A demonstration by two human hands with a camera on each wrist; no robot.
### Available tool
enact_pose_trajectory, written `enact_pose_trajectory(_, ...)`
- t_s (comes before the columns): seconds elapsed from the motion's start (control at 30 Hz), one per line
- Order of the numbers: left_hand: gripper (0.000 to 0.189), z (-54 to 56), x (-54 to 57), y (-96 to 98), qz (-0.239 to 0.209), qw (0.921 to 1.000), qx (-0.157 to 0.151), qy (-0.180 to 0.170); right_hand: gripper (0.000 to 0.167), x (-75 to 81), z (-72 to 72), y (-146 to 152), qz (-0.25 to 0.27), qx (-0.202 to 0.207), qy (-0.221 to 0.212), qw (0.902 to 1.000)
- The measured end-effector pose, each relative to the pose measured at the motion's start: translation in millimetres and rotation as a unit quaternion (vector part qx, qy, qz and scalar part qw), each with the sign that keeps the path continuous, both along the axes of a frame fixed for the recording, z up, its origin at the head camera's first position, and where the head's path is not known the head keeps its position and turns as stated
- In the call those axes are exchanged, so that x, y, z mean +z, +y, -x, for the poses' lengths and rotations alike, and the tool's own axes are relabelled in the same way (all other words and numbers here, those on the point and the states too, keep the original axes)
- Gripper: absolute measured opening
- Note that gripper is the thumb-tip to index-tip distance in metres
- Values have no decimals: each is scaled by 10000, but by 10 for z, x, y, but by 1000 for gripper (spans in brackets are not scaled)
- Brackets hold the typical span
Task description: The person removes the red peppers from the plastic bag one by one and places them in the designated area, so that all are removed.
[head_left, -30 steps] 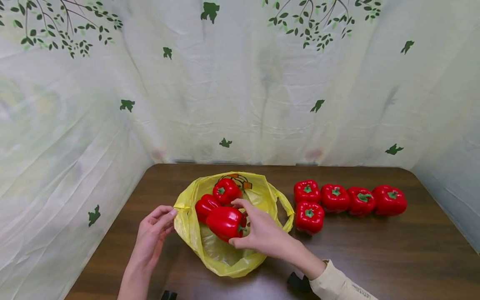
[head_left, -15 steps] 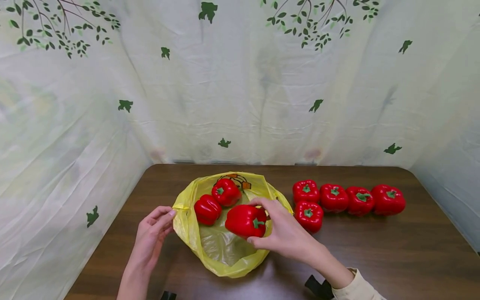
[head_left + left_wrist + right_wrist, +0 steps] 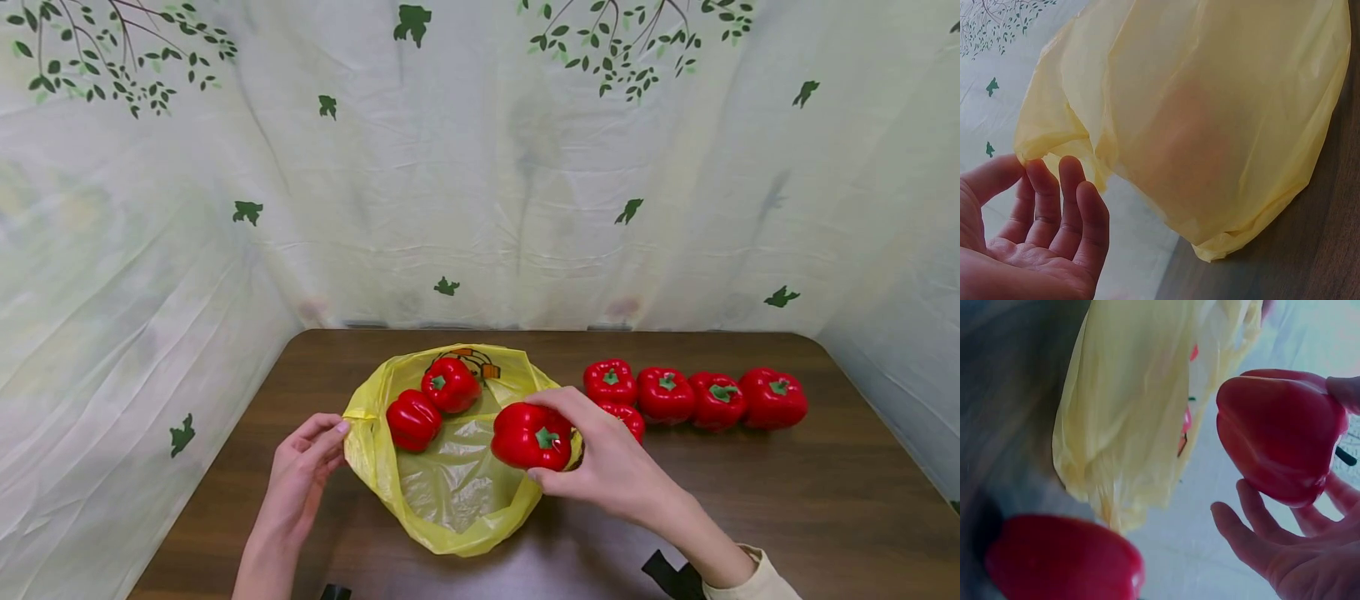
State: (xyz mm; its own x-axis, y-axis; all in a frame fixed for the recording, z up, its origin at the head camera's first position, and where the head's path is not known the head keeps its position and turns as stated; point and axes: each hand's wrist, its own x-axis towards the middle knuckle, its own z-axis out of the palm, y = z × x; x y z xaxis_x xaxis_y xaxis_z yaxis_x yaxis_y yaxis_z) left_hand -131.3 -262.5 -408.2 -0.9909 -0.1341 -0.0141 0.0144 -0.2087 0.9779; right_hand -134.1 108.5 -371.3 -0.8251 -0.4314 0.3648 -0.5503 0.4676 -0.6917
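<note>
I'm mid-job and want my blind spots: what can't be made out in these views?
Head: much of the front pepper, behind the right hand.
Head: part of the right rim of the bag, behind the held pepper.
Left wrist: the bagged peppers, only a reddish blur through the bag.
Right wrist: part of the lower pepper, cut off by the bottom edge.

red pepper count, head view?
8: two red peppers in the yellow bag, one in the right hand, four in a row on the table, one in front of the row's left end, partly hidden. Bag may hide more.
</note>
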Motion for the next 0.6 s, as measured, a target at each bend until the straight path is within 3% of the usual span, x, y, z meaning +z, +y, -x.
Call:
enact_pose_trajectory(0.13, 6, 1, 2, 1, 23, 10000, 23, -2, 70, 52, -30, 121, -78, -154, 157, 9997)
enact_pose_trajectory(0.4, 6, 8, 7, 9, 13, 10000, 41, -30, 77, 118, -124, 358, -230, -815, 4, 9964)
enact_pose_trajectory(0.6, 6, 7, 11, 13, 13, 10000, 31, -45, 78, 169, -143, 578, -331, -823, 662, 9939)
